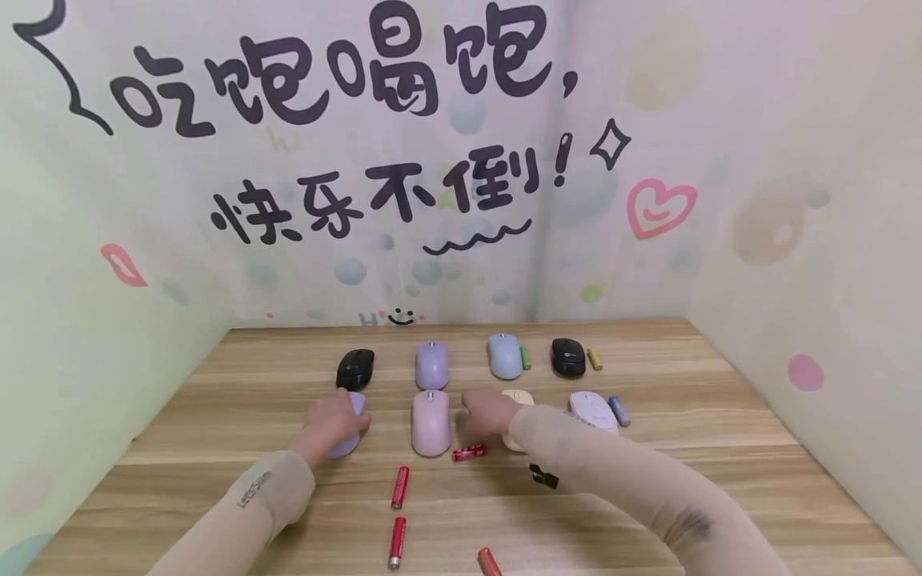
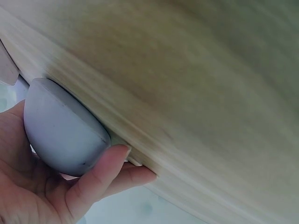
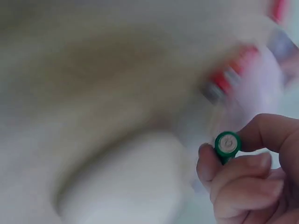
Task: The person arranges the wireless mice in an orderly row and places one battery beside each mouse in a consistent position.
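A green battery (image 3: 228,143) is pinched between the thumb and fingers of the right hand (image 1: 490,410), one end facing the wrist camera; in the head view that hand is between a pink mouse (image 1: 430,424) and a cream mouse (image 1: 520,396), the latter partly covered by the forearm. The left hand (image 1: 334,424) grips a lavender mouse (image 2: 63,126) by its sides, thumb and fingers curled about it; this mouse sits at the left end of the front row, left of the pink one.

A red battery (image 1: 469,453) lies just below the right hand; two more red batteries — an upper one (image 1: 400,486) and a lower one (image 1: 397,542) — lie nearer the person, with an orange-red battery (image 1: 489,562) cut by the frame's lower edge; a small black object (image 1: 543,477) shows beside the right sleeve (image 1: 634,480), too unclear to name. At the front row's right end, a white mouse (image 1: 587,404) has a blue battery (image 1: 619,410) beside it.

Behind, left to right on the wood-grain surface (image 1: 216,384), stand a black mouse (image 1: 355,369), a purple mouse (image 1: 432,366), a light-blue mouse (image 1: 506,356) with a second green battery (image 1: 526,358), and another black mouse (image 1: 568,357) with a yellow battery (image 1: 594,359); dark lettering and a pink heart (image 1: 662,208) mark the backdrop.
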Motion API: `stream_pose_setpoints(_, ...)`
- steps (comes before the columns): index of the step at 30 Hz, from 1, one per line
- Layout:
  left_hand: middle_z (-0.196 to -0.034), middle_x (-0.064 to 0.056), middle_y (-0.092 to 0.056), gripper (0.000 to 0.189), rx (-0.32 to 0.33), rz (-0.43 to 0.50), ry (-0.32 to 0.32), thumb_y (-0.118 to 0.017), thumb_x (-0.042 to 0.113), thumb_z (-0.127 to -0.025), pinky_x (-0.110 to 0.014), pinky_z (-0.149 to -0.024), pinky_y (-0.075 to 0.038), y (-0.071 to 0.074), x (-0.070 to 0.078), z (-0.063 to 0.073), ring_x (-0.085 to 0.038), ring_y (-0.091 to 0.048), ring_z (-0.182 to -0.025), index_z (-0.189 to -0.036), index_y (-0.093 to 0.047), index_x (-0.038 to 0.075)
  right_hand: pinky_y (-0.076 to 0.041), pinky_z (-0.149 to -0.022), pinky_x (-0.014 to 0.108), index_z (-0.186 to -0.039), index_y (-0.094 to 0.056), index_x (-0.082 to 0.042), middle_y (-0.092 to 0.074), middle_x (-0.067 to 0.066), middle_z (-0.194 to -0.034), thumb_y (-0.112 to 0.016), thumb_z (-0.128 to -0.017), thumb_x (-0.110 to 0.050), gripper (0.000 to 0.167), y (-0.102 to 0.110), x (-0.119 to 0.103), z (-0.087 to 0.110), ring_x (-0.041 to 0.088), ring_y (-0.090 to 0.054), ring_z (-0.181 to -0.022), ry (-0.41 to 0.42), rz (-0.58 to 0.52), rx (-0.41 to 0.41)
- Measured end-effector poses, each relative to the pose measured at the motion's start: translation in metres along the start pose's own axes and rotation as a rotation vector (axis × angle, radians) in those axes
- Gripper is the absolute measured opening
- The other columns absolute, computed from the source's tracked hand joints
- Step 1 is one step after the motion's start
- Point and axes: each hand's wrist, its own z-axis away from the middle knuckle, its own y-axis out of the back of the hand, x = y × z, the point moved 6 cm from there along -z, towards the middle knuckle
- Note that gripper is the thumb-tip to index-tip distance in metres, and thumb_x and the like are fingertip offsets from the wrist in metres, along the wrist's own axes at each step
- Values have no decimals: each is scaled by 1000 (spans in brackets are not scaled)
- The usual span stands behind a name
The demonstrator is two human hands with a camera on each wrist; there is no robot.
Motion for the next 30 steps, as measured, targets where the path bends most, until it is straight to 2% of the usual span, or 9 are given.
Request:
stream_pose_setpoints(3, -89, -26, -55, 61, 0, -1, -2, -62, 33, -80, -40, -61, -48, 0, 1, 0, -33, -55, -75, -113, -42, -14, -48, -52, 30, -118, -49, -2, -59, 14, -95, -61, -81, -11, 40, 26, 17, 1, 18, -54, -64, -82, -168, 6)
stream_pose_setpoints(6, -88, -26, -55, 61, 5, 0, -4, -62, 34, -80, -41, -61, -48, 1, 1, 0, -34, -55, -75, -112, -42, -14, -44, -43, 25, -123, -44, 0, -55, 12, -84, -58, -82, -6, 43, 50, 43, 6, 15, -48, -53, -139, -244, 37)
stream_pose_setpoints(8, -88, -26, -55, 62, 3, -1, -3, -62, 34, -80, -41, -62, -48, 1, 0, -1, -34, -55, -76, -113, -41, -15, -43, -41, 23, -123, -43, 1, -55, 12, -80, -56, -83, -4, 42, 57, 61, 11, 13, -45, -50, -177, -244, 43)
stream_pose_setpoints(12, -88, -27, -55, 65, -4, -9, 0, -62, 35, -80, -40, -61, -47, -1, -1, -2, -34, -54, -76, -115, -40, -15, -47, -41, 25, -120, -47, 2, -58, 15, -87, -55, -85, -4, 37, 49, 92, 20, 13, -51, -47, -244, -168, 4)
stream_pose_setpoints(16, -88, -27, -55, 65, -8, -17, -5, -61, 36, -81, -39, -60, -47, -2, -1, -2, -33, -54, -75, -116, -41, -15, -50, -45, 28, -113, -51, 3, -58, 18, -94, -55, -81, -1, 32, 33, 107, 25, 18, -60, -51, -279, -163, -77)
stream_pose_setpoints(20, -88, -27, -55, 64, -5, -18, -11, -61, 35, -81, -40, -60, -48, -3, -1, -2, -33, -55, -75, -115, -41, -15, -52, -46, 29, -108, -53, 2, -59, 15, -82, -54, -80, 2, 28, 24, 111, 25, 20, -62, -50, -287, -208, -128)
stream_pose_setpoints(24, -87, -26, -55, 63, 1, -21, -15, -61, 35, -80, -39, -60, -48, -2, -1, -2, -33, -54, -75, -113, -41, -16, -51, -45, 27, -99, -53, -1, -59, 12, -70, -55, -80, 1, 20, 20, 112, 23, 17, -60, -46, -277, -188, -148)
stream_pose_setpoints(30, -86, -26, -55, 62, 7, -16, -20, -62, 34, -80, -39, -59, -47, -2, -1, -2, -33, -54, -73, -112, -42, -15, -50, -44, 25, -93, -54, -3, -58, 11, -68, -57, -77, 0, 16, 19, 111, 25, 16, -59, -44, -277, -173, -144)
